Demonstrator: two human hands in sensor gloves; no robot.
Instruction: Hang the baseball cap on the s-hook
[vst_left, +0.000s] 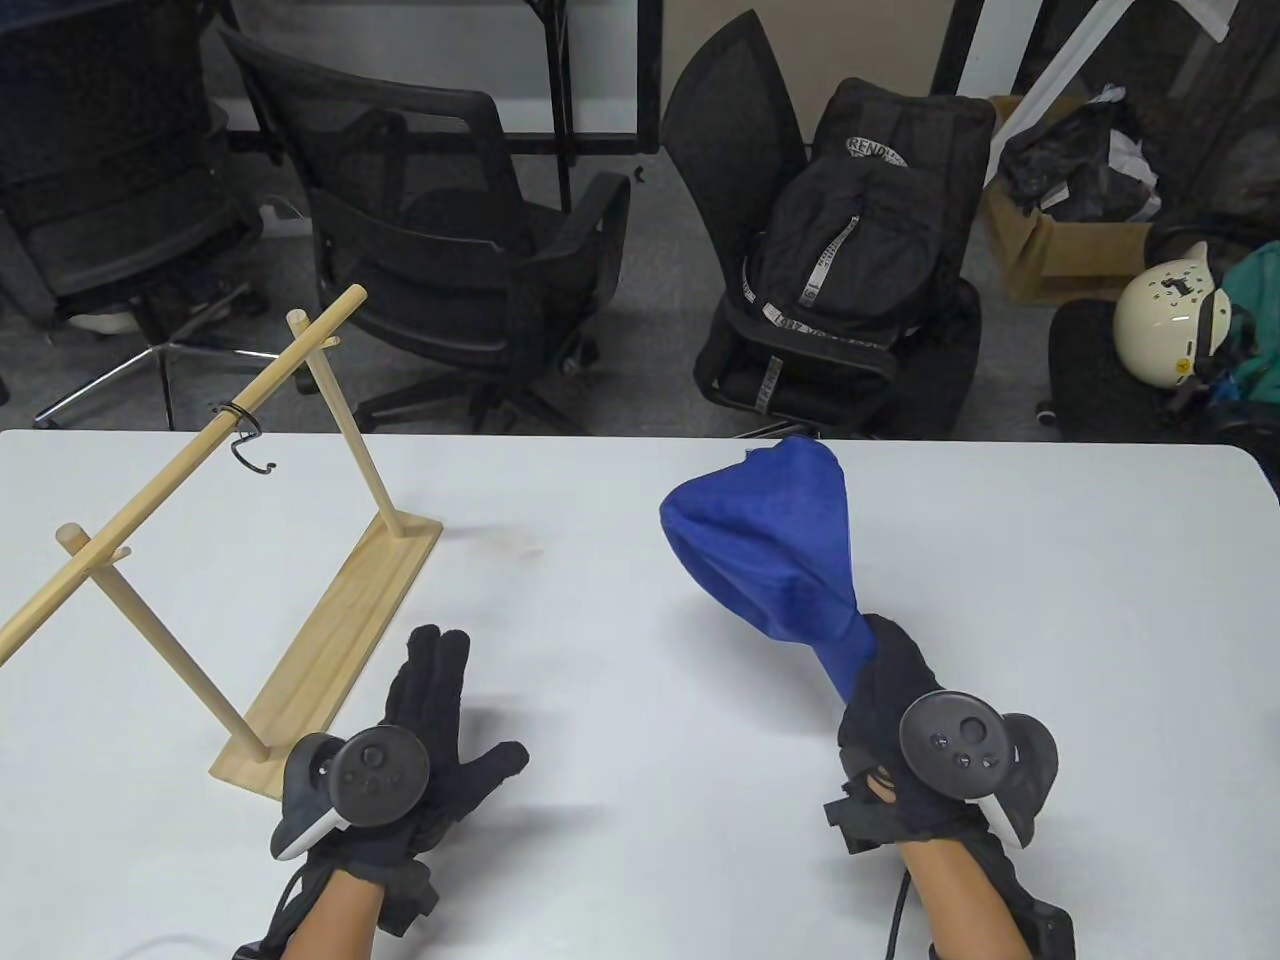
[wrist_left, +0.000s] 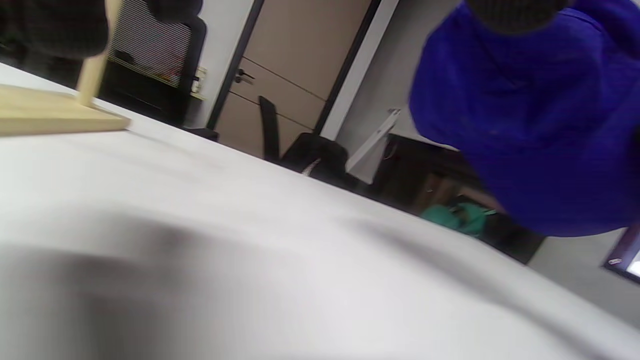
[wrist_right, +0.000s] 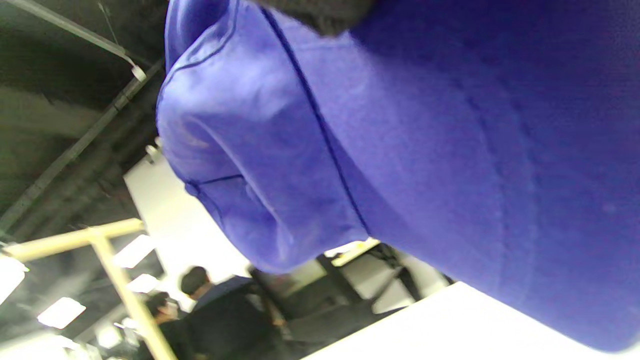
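The white counter carries a wooden rack standing just beyond the left hand, whose fingers are spread apart and flat. The right hand has its fingers clamped on the blue baseball cap, whose crown rises up and away from them. The black s-hook hangs on the rack's rail, well left of those fingers.

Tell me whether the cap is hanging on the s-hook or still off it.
Off it. The right hand grips the blue cap above the table, well right of the s-hook, which hangs bare on the wooden rail.
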